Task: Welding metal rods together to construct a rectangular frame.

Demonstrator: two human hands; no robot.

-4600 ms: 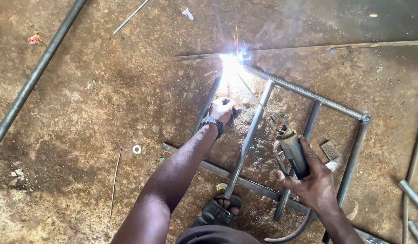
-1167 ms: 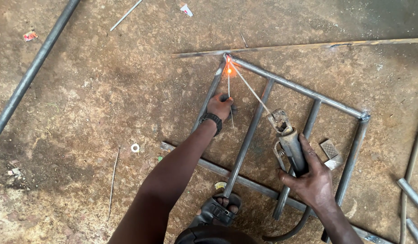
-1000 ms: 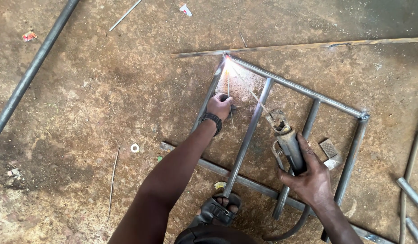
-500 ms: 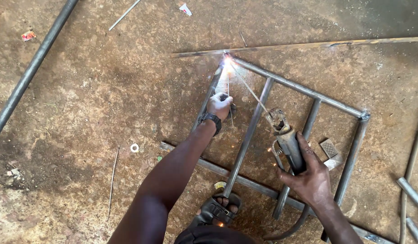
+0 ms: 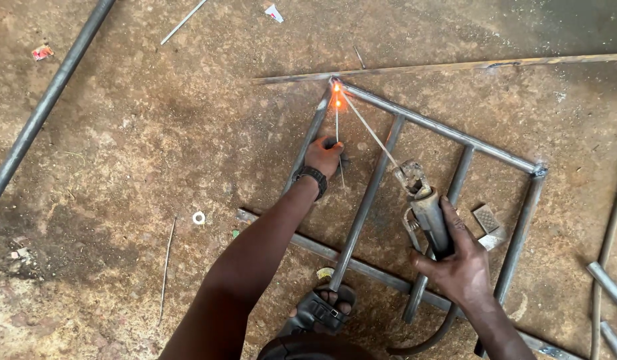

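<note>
Welding the glowing top corner of the grey steel tube frame (image 5: 428, 123) that lies flat on the rusty brown floor (image 5: 155, 153).

Nearest me, one foot in a dark strapped sandal (image 5: 322, 310) pins the frame's near rail; I count one sandal only. My right hand (image 5: 458, 270) is wrapped tight around the grey metal electrode holder (image 5: 425, 213), whose single thin welding rod (image 5: 372, 133) slants up to the corner. My left hand (image 5: 324, 155), black band at the wrist, is closed on a second thin rod (image 5: 336, 123) standing beside the joint. To do this well, I judge, I should keep the tip short off the seam and both hands steady. Two orange glow spots (image 5: 336, 95) mark the corner. I count three inner bars in the frame. Farther off lie one long dark pipe (image 5: 48, 100) and one thin flat strip (image 5: 455, 65).
</note>
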